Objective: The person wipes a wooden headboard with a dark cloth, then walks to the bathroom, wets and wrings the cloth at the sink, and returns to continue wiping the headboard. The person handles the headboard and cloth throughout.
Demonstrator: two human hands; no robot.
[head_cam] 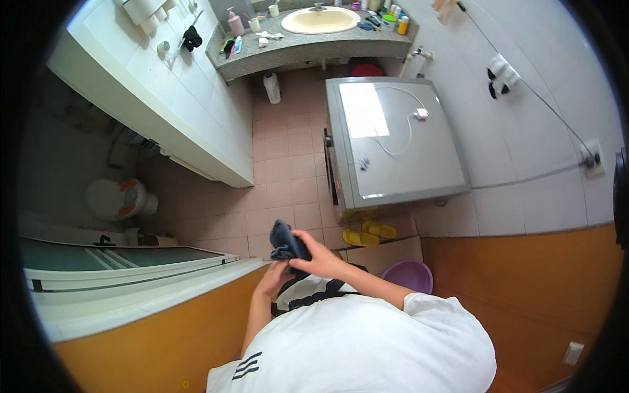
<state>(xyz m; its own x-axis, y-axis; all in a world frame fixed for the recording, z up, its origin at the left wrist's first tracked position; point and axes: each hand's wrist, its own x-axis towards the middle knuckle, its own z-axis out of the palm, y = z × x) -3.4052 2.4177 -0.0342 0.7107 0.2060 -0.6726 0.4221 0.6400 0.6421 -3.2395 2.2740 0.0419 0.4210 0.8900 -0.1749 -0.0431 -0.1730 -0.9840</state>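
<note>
A dark blue cloth item [282,239], bunched or folded, is held up in front of my body. My right hand [319,258] grips it from the right, fingers along its upper edge and thumb below. Against its lower side is my left hand [275,281], whose fingers are partly hidden by the cloth. I cannot tell exactly what kind of cloth it is. Beyond it lies the pink tiled floor [280,167].
A front-loading washing machine [417,162] stands on the right, with a white cable on its lid. Yellow slippers [361,238] and a purple basin [410,276] are nearby. A stone counter with a sink [319,20] is at the back. Left are a sliding door [137,265] and a toilet [140,199].
</note>
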